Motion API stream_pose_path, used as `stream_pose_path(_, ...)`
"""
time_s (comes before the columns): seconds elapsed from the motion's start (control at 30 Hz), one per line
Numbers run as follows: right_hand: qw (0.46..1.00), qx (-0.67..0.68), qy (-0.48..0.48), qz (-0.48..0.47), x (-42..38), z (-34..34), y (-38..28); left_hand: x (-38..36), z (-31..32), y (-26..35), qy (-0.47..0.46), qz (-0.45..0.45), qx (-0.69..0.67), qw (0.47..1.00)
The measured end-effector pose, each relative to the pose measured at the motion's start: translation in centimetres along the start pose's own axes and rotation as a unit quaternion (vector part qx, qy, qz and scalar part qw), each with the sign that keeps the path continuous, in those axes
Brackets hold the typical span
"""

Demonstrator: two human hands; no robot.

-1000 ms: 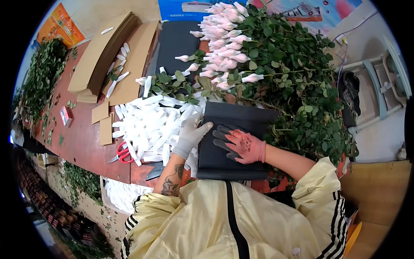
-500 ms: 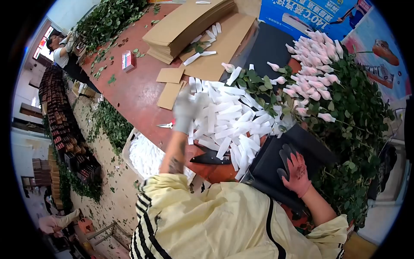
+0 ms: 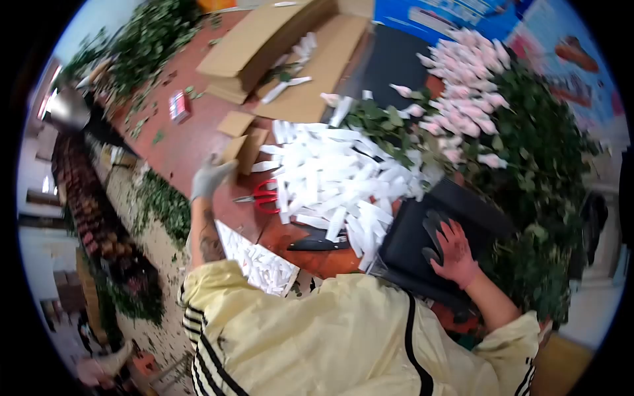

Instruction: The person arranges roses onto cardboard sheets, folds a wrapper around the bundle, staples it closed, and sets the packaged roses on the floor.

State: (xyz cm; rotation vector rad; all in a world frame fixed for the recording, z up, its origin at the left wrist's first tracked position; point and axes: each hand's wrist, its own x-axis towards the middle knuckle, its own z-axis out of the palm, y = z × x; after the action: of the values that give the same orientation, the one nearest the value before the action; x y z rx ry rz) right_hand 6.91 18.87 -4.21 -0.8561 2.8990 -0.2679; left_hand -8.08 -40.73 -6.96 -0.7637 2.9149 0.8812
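My left hand (image 3: 212,178), in a pale grey glove, holds the edge of a small cardboard piece (image 3: 234,149) that looks tilted up beside another piece (image 3: 251,150). Just right of it lie scissors with red handles (image 3: 266,197). White sleeves (image 3: 320,173) are heaped in the middle of the red table (image 3: 191,142). My right hand (image 3: 454,254), in a pink and grey glove, rests with fingers spread on a black padded surface (image 3: 413,244). Beyond it, wrapped pink roses (image 3: 465,86) lie on leafy stems (image 3: 538,152).
Stacked cardboard (image 3: 254,49) stands at the back. A small red and white box (image 3: 178,107) is at the left. A black-handled tool (image 3: 317,245) lies near the front edge, above a bin of white sleeves (image 3: 254,264). A blurred person (image 3: 99,125) stands far left.
My left hand has moved left from the white sleeves to the small cardboard and taken hold of it. The scissors' red handles have come into view. The view has shifted; my right hand remains on the black surface.
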Motion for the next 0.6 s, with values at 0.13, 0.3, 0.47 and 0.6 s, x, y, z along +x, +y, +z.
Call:
stream_pose_path(0.13, 0.999, 0.012, -0.005, 0.036, 0.8, -1.9, -1.1, -5.8, -3.5, 6.6, 0.184, 0.176, -0.05, 0.966)
stream_pose_path(0.3, 0.999, 0.036, -0.001, 0.022, 1.4, -2.3, -1.1, -6.0, -1.4, 8.1, -0.012, 0.121, -0.318, 0.94)
stream_pose_path(0.47, 0.997, 0.068, 0.037, 0.026, 0.4, -2.0, -0.8, -6.1, 1.0, 9.8, -0.002, 0.175, -0.312, 0.934)
stream_pose_path(0.6, 0.996, 0.077, 0.014, 0.033, 0.9, -2.2, -0.7, -4.2, 2.0, 10.8, 0.187, 0.278, 0.119, 0.935)
